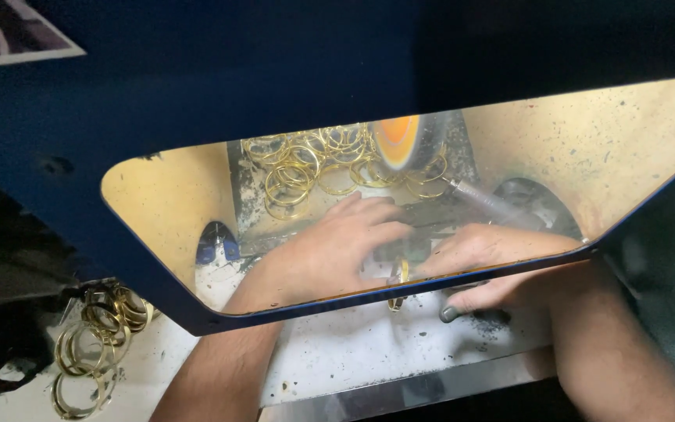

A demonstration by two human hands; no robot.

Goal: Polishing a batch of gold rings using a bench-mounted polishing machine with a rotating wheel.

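Behind a scratched clear shield [587, 148], both hands, left [337, 250] and right [486, 262], close their grip on a thin gold ring [398, 281] above the gritty white tabletop [353, 352], shiny rings [314, 164] heaped behind.

One printed picture or label [9, 35] sits at the top left corner, stuck on the dark blue hood [197, 86]: a pale-edged, slanted rectangle (cut off by the frame) with dark, muted tones. No packages or screens show.
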